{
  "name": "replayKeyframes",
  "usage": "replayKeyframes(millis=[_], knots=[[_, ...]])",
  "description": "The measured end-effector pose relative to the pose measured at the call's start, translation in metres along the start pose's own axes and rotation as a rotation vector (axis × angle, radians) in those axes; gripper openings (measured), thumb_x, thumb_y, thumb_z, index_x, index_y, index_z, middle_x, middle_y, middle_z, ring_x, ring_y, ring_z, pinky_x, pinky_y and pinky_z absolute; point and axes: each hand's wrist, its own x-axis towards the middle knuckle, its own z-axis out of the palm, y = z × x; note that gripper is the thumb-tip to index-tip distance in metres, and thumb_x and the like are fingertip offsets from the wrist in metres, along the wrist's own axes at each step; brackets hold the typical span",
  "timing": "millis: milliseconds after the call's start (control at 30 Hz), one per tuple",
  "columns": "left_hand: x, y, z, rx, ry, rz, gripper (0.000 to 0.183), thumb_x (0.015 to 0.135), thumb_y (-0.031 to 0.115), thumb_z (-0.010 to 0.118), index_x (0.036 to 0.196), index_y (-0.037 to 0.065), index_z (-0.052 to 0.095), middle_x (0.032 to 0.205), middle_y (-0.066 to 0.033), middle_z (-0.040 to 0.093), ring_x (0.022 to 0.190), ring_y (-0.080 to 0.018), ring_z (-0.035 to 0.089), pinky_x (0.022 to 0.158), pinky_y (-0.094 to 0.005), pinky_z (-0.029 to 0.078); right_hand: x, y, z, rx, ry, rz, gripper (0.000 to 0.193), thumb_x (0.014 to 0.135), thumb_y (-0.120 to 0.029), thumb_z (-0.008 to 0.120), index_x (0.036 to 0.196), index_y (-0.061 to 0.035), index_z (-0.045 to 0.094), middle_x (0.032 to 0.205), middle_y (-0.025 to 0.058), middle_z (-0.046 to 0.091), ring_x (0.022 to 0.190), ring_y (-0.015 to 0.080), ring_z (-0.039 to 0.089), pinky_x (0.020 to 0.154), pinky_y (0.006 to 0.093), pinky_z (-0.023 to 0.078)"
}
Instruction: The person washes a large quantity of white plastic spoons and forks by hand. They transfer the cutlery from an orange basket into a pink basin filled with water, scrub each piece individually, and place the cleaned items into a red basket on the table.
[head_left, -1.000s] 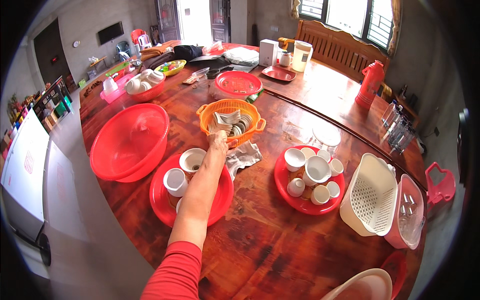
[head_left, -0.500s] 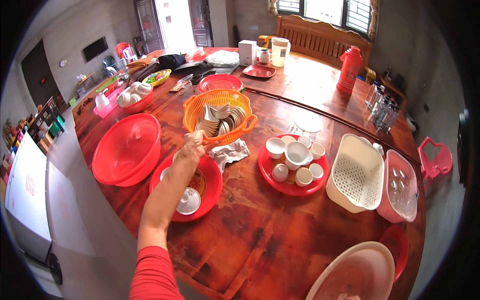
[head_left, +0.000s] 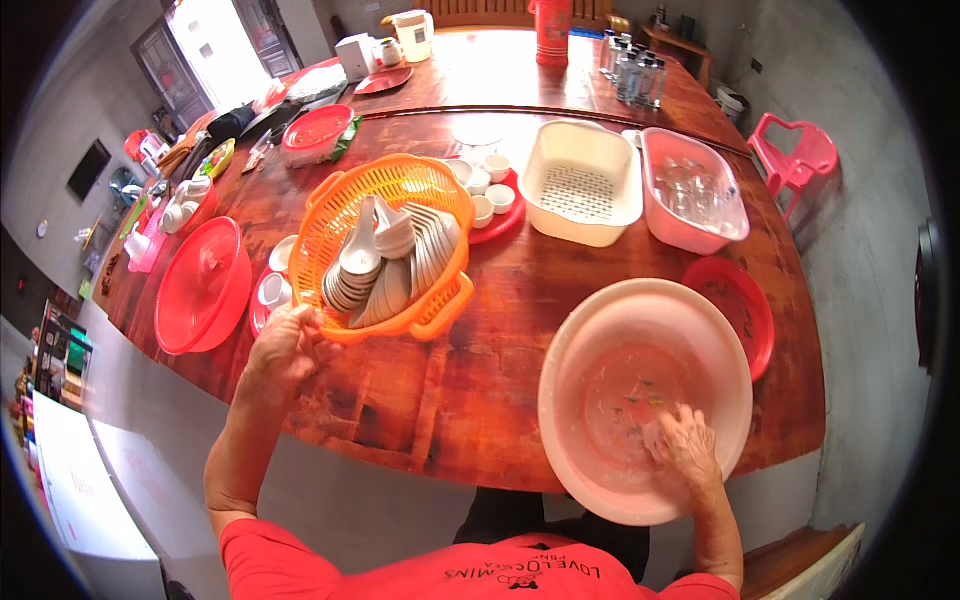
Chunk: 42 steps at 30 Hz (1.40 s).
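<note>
My left hand (head_left: 290, 343) grips the near left rim of an orange colander (head_left: 450, 178), its fingers closed on the edge. The colander holds several white soup spoons (head_left: 360, 255) in stacked rows, and it looks lifted and tilted toward me. It partly hides a red tray with white cups (head_left: 275, 290) and a second red tray of white cups (head_left: 497, 197). At the right, my right hand (head_left: 685, 440) reaches into a large pale pink basin (head_left: 590, 340), fingers stretched out over its bottom. The basin seems to hold some water.
Left of the colander stands a red basin (head_left: 215, 290). Beyond my right hand are a cream draining basket (head_left: 540, 215), a pink bin of glasses (head_left: 735, 225) and a red bowl (head_left: 760, 340). Farther off stand a red thermos (head_left: 552, 35) and clear bottles (head_left: 640, 78).
My left hand has brought the colander of spoons nearer to me, from the table's middle. The view has turned right and down, so my right hand and the whole pale basin now show.
</note>
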Motion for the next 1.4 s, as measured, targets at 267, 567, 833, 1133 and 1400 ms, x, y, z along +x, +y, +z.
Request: replayKeyframes(millis=[267, 567, 833, 1133, 1400], knots=[[-0.085, -0.049, 0.072, 0.084, -0.182, -0.016, 0.025, 0.081, 0.002, 0.047, 0.106, 0.0, 0.049, 0.092, -0.0117, 0.061, 0.071, -0.0224, 0.065, 0.051, -0.0352, 0.058, 0.025, -0.015, -0.039, 1.013, 0.084, 0.02, 0.044, 0.082, -0.035, 0.06, 0.117, -0.0096, 0.051, 0.104, 0.0097, 0.054, 0.092, 0.0248, 0.055, 0.072, 0.0403, 0.049], [-0.105, -0.087, 0.126, 0.232, -0.233, -0.126, 0.035, 0.079, -0.002, 0.044, 0.114, 0.001, 0.044, 0.1, -0.0146, 0.06, 0.074, -0.0235, 0.065, 0.052, -0.0354, 0.058, 0.044, -0.065, -0.053, 2.061, -0.384, 0.015, 0.07, 0.085, -0.035, 0.057, 0.141, -0.0207, 0.016, 0.127, 0.0079, 0.044, 0.106, 0.023, 0.052, 0.077, 0.051, 0.05], [-0.107, -0.1, 0.128, 0.332, -0.235, -0.137, 0.037, 0.081, 0.008, 0.05, 0.117, 0.006, 0.041, 0.099, -0.0109, 0.059, 0.073, -0.0197, 0.064, 0.05, -0.03, 0.056, 0.031, -0.067, -0.035, 2.062, -0.119, 0.032, 0.071, 0.075, 0.004, 0.051, 0.138, -0.0068, 0.02, 0.123, 0.0101, 0.048, 0.107, 0.0197, 0.053, 0.082, 0.0361, 0.051], [-0.088, -0.141, 0.141, -0.275, -0.397, -0.132, 0.051, 0.079, 0.02, 0.051, 0.126, 0.001, 0.039, 0.118, -0.0167, 0.053, 0.11, -0.0286, 0.052, 0.095, -0.0474, 0.041, 0.03, -0.062, -0.029, 1.939, -0.056, 0.012, 0.071, 0.073, 0.003, 0.053, 0.137, -0.0036, 0.022, 0.125, 0.0134, 0.046, 0.115, 0.0227, 0.047, 0.097, 0.0334, 0.039], [-0.097, -0.15, 0.153, -0.332, -0.414, 0.027, 0.051, 0.076, 0.008, 0.045, 0.126, 0.0, 0.038, 0.119, -0.0118, 0.051, 0.109, -0.0231, 0.052, 0.098, -0.0396, 0.04, 0.031, -0.089, -0.09, 0.253, 0.433, -0.437, 0.064, 0.064, -0.02, 0.07, 0.125, -0.0152, 0.048, 0.123, 0.0205, 0.045, 0.113, 0.0361, 0.043, 0.086, 0.0474, 0.04]])
